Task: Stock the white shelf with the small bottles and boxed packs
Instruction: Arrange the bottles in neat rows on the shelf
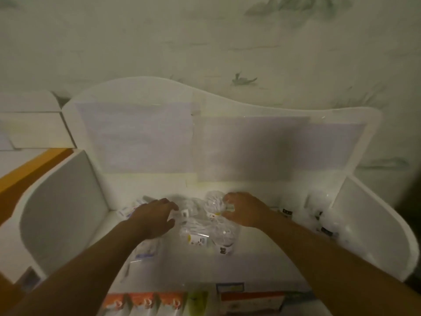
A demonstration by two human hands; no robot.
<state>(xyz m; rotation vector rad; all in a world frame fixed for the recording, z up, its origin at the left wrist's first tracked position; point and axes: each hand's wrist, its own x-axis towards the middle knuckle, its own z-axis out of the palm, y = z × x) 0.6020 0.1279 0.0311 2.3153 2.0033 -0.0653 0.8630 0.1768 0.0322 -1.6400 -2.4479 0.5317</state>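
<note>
The small bottles (214, 221) lie in a loose clear-wrapped cluster at the middle of the white shelf's (376, 226) top tier, tipped on their sides rather than standing — they look dumped there in a batch, waiting to be sorted into rows. The right hand (245, 212) sits at the cluster's right edge with its fingers curled round one bottle near the top of the pile; the grip looks like a pick-up hold, taken from above so the bottle can be lifted clear of its neighbours. The left hand (155, 216) comes in from the other side with fingers extended and relaxed, palm down, grasping nothing; it hovers over or rests on the flat packets (127, 210) at the cluster's left (contact is too blurred to tell), probably to steady the pile or clear space.

More dark-labelled bottles (319, 221) lie near the right side wall, well apart from the central heap — likely already placed, or simply rolled there. The shelf's raised curved back (145, 92) and side panels keep everything from sliding off, which may be why the stock was laid loose.

On the lower tier, at the bottom of the view, the boxed packs (145, 302) with orange tops stand in a tight row, faces forward, beside a green pack (198, 297).
</note>
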